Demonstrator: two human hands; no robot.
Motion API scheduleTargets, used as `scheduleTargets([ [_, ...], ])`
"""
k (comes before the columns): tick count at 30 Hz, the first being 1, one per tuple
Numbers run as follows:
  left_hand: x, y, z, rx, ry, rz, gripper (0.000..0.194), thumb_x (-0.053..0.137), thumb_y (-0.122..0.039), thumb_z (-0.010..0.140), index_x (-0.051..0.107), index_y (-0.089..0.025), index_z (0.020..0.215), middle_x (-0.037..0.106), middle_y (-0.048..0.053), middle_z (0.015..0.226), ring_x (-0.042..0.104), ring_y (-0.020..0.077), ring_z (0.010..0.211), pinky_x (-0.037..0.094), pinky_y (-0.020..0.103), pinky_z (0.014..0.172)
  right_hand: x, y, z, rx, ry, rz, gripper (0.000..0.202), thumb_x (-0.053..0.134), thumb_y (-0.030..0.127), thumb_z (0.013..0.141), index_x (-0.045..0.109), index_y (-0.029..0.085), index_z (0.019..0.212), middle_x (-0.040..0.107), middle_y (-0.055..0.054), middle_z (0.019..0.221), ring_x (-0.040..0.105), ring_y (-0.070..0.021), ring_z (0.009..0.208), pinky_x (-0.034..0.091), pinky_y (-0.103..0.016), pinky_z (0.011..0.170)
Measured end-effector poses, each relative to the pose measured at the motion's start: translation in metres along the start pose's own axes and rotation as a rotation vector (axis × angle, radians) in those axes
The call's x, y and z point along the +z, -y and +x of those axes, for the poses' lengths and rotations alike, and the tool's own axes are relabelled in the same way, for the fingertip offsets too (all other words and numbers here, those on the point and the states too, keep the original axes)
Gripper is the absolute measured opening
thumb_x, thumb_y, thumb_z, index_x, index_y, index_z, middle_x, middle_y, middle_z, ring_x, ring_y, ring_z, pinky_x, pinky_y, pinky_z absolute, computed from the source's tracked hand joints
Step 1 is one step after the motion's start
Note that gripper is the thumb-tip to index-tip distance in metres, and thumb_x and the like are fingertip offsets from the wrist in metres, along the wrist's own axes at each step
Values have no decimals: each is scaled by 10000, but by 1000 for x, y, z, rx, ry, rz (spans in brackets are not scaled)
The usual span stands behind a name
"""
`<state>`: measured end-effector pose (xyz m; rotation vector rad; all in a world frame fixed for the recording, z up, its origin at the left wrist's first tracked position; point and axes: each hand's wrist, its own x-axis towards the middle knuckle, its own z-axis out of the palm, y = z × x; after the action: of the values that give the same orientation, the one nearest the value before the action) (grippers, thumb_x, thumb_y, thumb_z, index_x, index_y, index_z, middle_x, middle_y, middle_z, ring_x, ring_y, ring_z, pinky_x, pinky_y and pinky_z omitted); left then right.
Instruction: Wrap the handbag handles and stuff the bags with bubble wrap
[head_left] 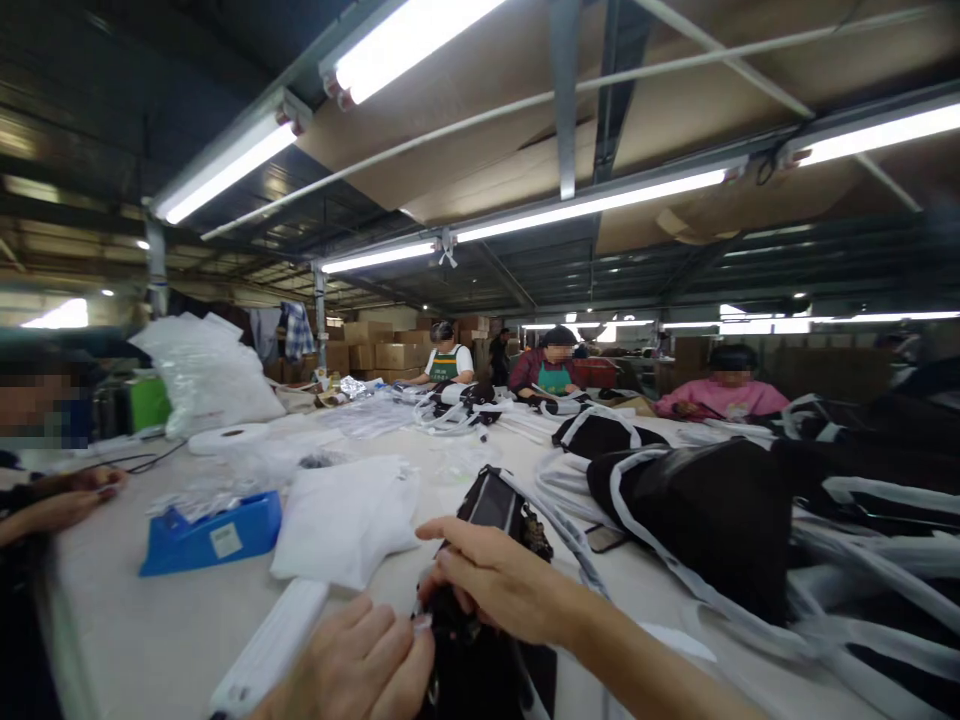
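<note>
My left hand [364, 655] is closed at the lower middle, its fingertips pinched at the edge of a black fabric piece [480, 680]. A small pale bit shows at those fingertips, too small to name. From the right, my right hand [502, 580] reaches over the same fabric, its curled fingertips gripping it close to my left hand while one finger stays raised. Beyond the hands, the black fabric continues with a grey strip [489, 500] and a dark, lacy-looking edge. Part of the fabric is hidden beneath my right hand.
Black pieces with white straps [697, 520] pile up on the right, beside a phone-like dark object [606, 538]. To the left are a white plastic bag [345, 515], a blue bin [214, 540] and a white power strip [270, 650]. A co-worker's hands [82, 495] are at far left; others sit opposite.
</note>
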<state>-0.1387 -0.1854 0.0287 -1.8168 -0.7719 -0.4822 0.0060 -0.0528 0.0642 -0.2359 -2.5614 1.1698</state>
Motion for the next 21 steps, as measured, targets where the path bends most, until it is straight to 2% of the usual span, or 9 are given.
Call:
scheduleTargets([
  [3,3,-1,2,-9,-16,-21,285,350,-15,941,594,-124,840,608,16,578,532,142,479,381,292,457,-11,1,5,111,133,34,520,383,187,915,431,146,1431,752,-62,986,511,-98,562,422,-208,541],
  [5,5,-2,2,-29,-14,-39,293,343,-25,941,596,-139,847,604,14,576,541,146,491,407,288,469,-13,-1,6,67,150,24,598,460,152,851,413,121,1447,760,-74,1002,605,-123,693,470,-229,657],
  [8,8,-3,-3,-62,-3,-76,320,298,-39,953,594,-144,889,607,19,587,544,148,503,416,291,489,-7,-7,5,-20,107,159,695,537,88,745,419,87,1430,774,-86,983,680,-161,858,490,-257,791],
  [11,11,-4,-11,-104,27,-130,306,282,-72,972,580,-129,932,614,29,621,525,145,504,382,297,490,3,-9,1,-6,8,292,670,557,82,712,486,113,1378,786,-73,920,710,-168,761,509,-241,681],
  [14,15,-8,-17,-215,47,-161,183,392,-78,956,554,-148,909,592,1,611,503,139,493,353,291,490,10,-9,-10,-79,-132,121,557,560,63,708,613,153,1255,792,-43,893,731,-180,808,526,-257,766],
  [16,18,-12,-19,-352,20,-166,133,455,-96,946,533,-182,882,585,-25,595,519,133,483,371,272,493,15,-12,-20,-207,-215,-53,525,546,55,725,632,177,1228,794,-25,901,737,-183,842,526,-259,814],
  [19,24,-22,-21,-568,9,-238,68,470,-205,961,538,-203,955,646,-26,646,607,132,519,436,230,509,29,-24,-31,-499,-350,-381,477,533,100,799,588,164,1268,785,-46,867,728,-199,746,543,-277,702],
  [21,25,-29,-21,-647,93,-378,100,459,-232,949,556,-215,935,677,-22,674,644,136,547,457,212,509,41,-33,-32,-671,-453,-611,405,508,112,861,576,121,1261,754,-51,744,683,-193,617,526,-292,610],
])
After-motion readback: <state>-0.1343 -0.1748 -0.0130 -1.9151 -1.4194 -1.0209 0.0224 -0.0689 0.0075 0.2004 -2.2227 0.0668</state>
